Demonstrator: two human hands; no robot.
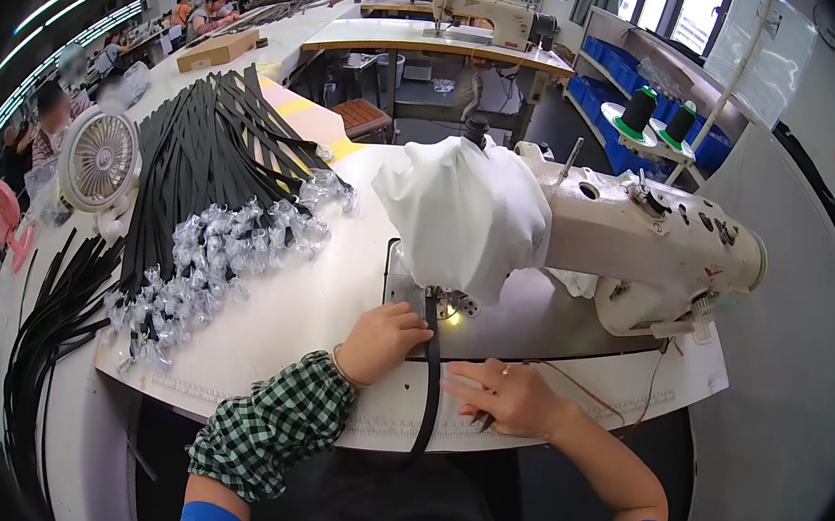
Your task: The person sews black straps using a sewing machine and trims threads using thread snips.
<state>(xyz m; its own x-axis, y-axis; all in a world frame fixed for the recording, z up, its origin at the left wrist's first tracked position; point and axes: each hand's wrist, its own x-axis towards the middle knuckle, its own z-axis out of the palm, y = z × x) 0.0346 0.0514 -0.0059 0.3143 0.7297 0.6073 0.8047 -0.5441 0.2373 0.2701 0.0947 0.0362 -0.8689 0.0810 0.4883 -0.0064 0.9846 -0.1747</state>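
A long black strap (431, 382) runs from under the sewing machine (641, 237) needle area down over the table's front edge. My left hand (384, 343) is closed at the strap's left side, fingertips on it just in front of the needle plate. To the right of the strap is my right hand (510, 398), its index and middle fingers reaching toward the strap's edge. Its other fingers are curled around a small dark pointed tool (482, 421), mostly hidden in the palm. A white cloth (462, 215) covers the machine's head, and a small light glows by the needle.
A pile of black straps (208, 140) with plastic-wrapped ends (228, 242) lies on the left. More loose black strips (52, 346) hang over the left edge beside a white fan (100, 162). Thread cones (639, 111) stand behind the machine. Other people work at far left.
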